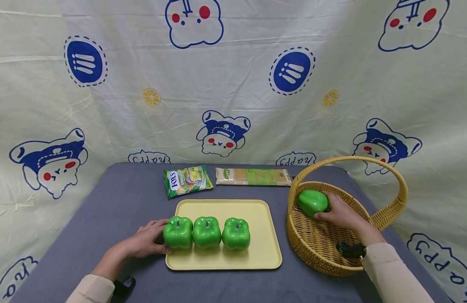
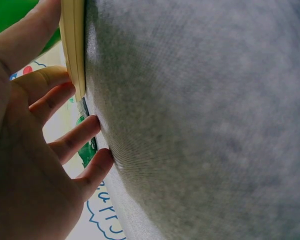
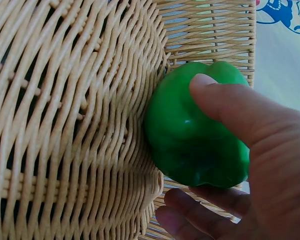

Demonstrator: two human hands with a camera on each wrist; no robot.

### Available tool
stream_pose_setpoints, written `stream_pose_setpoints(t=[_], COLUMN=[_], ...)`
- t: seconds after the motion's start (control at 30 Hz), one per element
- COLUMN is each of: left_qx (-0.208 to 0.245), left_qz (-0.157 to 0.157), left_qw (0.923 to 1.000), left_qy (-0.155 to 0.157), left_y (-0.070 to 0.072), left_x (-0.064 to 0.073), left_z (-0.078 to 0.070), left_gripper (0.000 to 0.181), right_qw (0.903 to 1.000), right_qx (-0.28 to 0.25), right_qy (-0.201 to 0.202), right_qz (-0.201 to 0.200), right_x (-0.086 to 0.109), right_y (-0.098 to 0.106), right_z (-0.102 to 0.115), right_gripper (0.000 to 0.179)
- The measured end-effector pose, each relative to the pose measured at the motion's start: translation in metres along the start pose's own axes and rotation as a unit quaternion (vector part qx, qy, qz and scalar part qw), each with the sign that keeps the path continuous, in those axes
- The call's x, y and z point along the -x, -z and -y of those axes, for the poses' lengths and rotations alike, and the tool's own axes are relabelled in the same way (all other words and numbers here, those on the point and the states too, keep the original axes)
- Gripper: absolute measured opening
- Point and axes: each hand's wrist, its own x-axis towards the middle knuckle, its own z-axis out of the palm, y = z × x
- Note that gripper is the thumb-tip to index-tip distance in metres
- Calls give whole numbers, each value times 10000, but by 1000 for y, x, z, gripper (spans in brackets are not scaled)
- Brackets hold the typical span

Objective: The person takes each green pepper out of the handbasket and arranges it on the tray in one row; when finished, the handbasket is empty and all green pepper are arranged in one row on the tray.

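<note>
In the basket (image 1: 317, 248), my right hand (image 1: 341, 213) holds a green bell pepper (image 3: 197, 125), thumb on one side and fingers beneath and round the other. The pepper lies against the woven wicker in the right wrist view. My left hand (image 1: 144, 240) is at the left edge of a pale yellow tray (image 1: 261, 235), its fingers spread and fairly straight. Thumb and fingertips touch the tray's rim (image 2: 76, 50) and the cloth. On the tray, three green bell peppers stand in a row: a left one (image 1: 178, 232), a middle one (image 1: 206, 232) and a right one (image 1: 236, 234).
Behind the tray lie a green FOX'S candy bag (image 1: 188, 181) and a long flat packet (image 1: 253, 176) of what looks like noodles. The basket's tall handle (image 1: 398, 198) arches over its right side. A grey cloth (image 1: 203, 286) covers the table; a printed curtain (image 1: 233, 75) hangs behind.
</note>
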Motion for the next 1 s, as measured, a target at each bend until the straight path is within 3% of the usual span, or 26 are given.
stream_pose_setpoints(t=[0.63,0.83,1.0], left_qx=[-87,-27,9], left_qz=[-24,16,29], left_qw=[10000,10000,10000], left_qy=[-22,8,46], left_y=[0,1,0], left_x=[1,1,1], left_z=[-1,-1,-1], left_gripper=[80,80,80], right_qw=[9997,9999,9986], right_qx=[-193,-49,-28], right_qy=[-56,-67,-33], right_qz=[112,-109,-526], right_x=[2,1,1], right_y=[1,2,4], right_z=[2,2,8], right_gripper=[88,88,89])
